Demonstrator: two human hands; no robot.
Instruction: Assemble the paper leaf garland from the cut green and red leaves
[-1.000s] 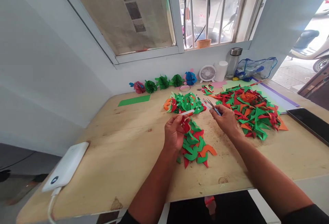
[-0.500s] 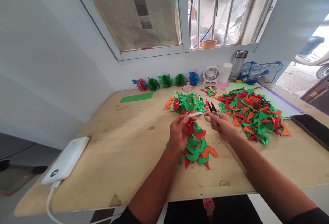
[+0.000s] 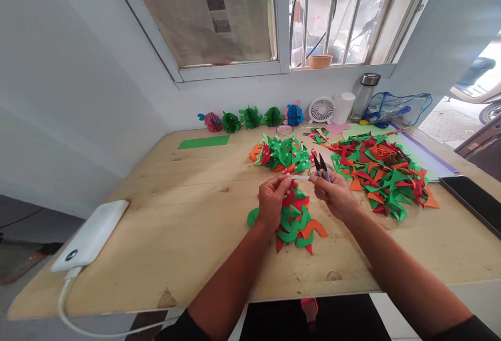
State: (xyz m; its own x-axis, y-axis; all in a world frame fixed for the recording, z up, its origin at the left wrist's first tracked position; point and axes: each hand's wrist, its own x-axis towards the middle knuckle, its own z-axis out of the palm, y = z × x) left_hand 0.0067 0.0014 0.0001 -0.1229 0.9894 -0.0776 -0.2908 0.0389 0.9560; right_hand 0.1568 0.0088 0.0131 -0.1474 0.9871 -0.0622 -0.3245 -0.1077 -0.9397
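Note:
A short white strip (image 3: 300, 177) is stretched between my two hands over the table. My left hand (image 3: 271, 200) pinches its left end, with a red paper piece (image 3: 289, 195) bearing white spots just below the fingers. The strip's right end is pinched by my right hand (image 3: 333, 191), which also holds small snips (image 3: 321, 166), dark blades pointing up and parted. Beneath my hands lies a loose pile of green, red and orange paper cutouts (image 3: 290, 231). Behind them sits another heap of cutouts (image 3: 285, 152) with white spots. A ring of tape (image 3: 332, 167) is partly hidden behind my right hand.
A large heap of paper scraps (image 3: 385, 169) covers the right side, near a phone (image 3: 472, 200). Along the wall stand folded paper figures (image 3: 250, 117), a small fan (image 3: 321, 109) and a glass bottle (image 3: 364, 98). A white power bank (image 3: 92, 234) with a cable lies left.
My right hand has moved left to the strip and now grips its free end, snips still in hand. The strip is now level between both hands. The view has shifted slightly.

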